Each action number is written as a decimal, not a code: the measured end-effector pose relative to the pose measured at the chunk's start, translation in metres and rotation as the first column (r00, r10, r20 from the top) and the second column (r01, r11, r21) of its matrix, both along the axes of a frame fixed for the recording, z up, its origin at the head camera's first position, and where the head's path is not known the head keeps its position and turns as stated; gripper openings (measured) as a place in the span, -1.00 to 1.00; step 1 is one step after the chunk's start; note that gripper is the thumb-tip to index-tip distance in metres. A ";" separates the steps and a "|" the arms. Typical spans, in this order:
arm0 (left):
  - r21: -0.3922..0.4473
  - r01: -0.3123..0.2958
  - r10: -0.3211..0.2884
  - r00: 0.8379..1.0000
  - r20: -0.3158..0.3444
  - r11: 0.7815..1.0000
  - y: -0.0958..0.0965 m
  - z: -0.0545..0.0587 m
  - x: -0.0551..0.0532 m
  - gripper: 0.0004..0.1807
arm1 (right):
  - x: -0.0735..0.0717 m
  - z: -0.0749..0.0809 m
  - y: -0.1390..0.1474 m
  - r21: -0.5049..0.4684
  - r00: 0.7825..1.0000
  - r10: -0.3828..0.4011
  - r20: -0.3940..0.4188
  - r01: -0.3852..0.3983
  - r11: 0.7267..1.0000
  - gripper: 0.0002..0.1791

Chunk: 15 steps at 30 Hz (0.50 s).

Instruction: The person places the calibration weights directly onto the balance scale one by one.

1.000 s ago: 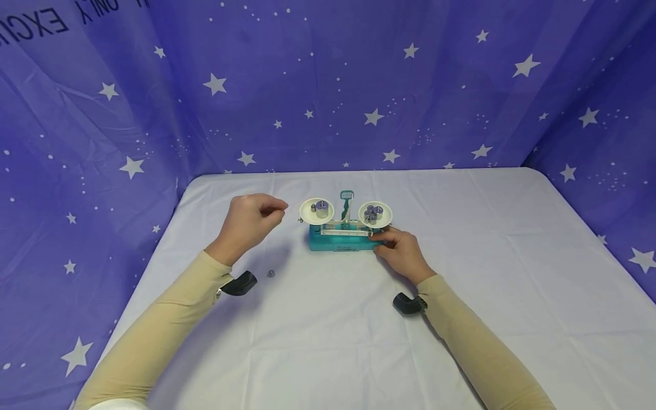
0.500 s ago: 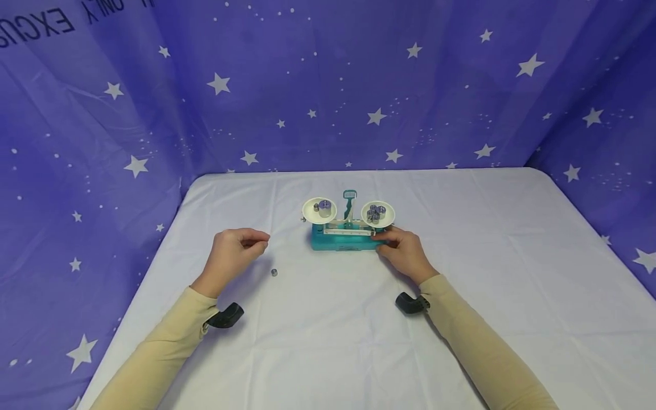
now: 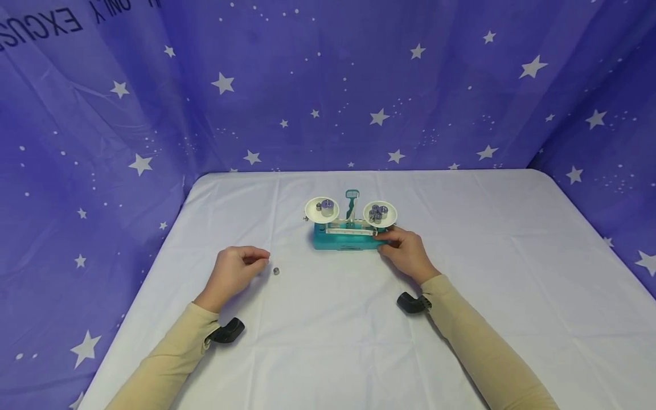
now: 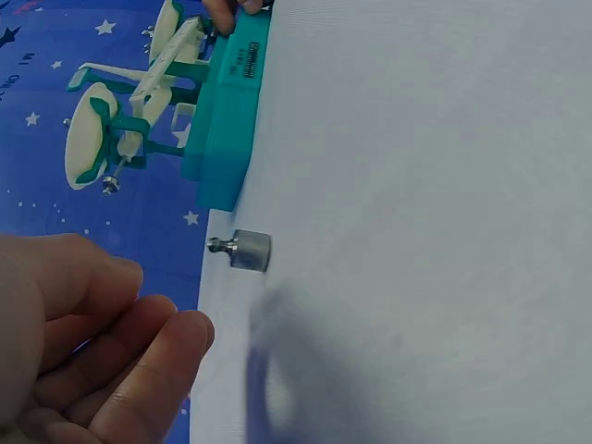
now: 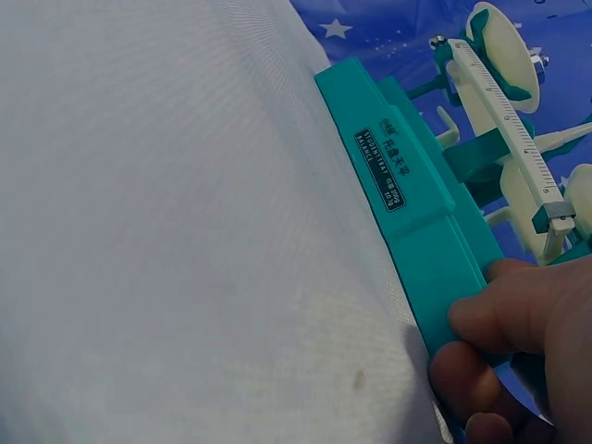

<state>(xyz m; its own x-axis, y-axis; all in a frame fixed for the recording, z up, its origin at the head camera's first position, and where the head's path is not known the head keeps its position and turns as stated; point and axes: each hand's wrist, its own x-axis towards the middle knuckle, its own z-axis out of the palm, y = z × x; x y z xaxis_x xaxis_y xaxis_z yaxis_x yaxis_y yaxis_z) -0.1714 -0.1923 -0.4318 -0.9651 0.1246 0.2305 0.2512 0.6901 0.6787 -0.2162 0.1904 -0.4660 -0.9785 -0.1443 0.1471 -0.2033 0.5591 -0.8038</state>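
A teal tray balance [image 3: 340, 242] with two cream pans stands on the white cloth. My right hand [image 3: 407, 253] grips the right end of its base, thumb and fingers curled around the corner in the right wrist view. The left pan [image 3: 310, 218] bears a large metal weight [image 3: 327, 208] and a small one [image 3: 319, 206]. Several metal weights [image 3: 378, 214] sit grouped in the right pan [image 3: 392, 219]. One small knobbed weight [image 4: 250, 251] stands upright on the cloth. Just left of it hovers my left hand [image 3: 233, 273], loosely bent fingers apart from it and holding nothing.
White cloth [image 3: 328, 341] covers the table around the balance. A purple curtain with white stars [image 3: 328, 85] hangs behind the table and along both sides. A black wrist-worn camera mount [image 3: 228, 331] juts from the left sleeve, another mount [image 3: 412, 303] from the right.
My left hand has come down and back toward me from beside the left pan to the small weight on the cloth. My right hand keeps its grip on the base.
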 end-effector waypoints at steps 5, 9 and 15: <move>0.012 0.017 -0.017 0.999 0.028 1.000 0.001 -0.004 0.002 -0.87 | 0.000 0.000 0.000 0.004 1.000 -0.001 0.001 0.001 1.000 -0.71; 0.011 0.028 -0.029 0.999 0.044 1.000 0.002 -0.008 0.003 -0.86 | 0.000 -0.001 0.000 0.000 1.000 -0.002 0.002 0.002 1.000 -0.71; 0.007 0.042 -0.042 0.998 0.056 0.999 0.002 -0.013 0.004 -0.87 | -0.001 -0.001 0.000 0.002 1.000 0.000 -0.004 0.000 1.000 -0.71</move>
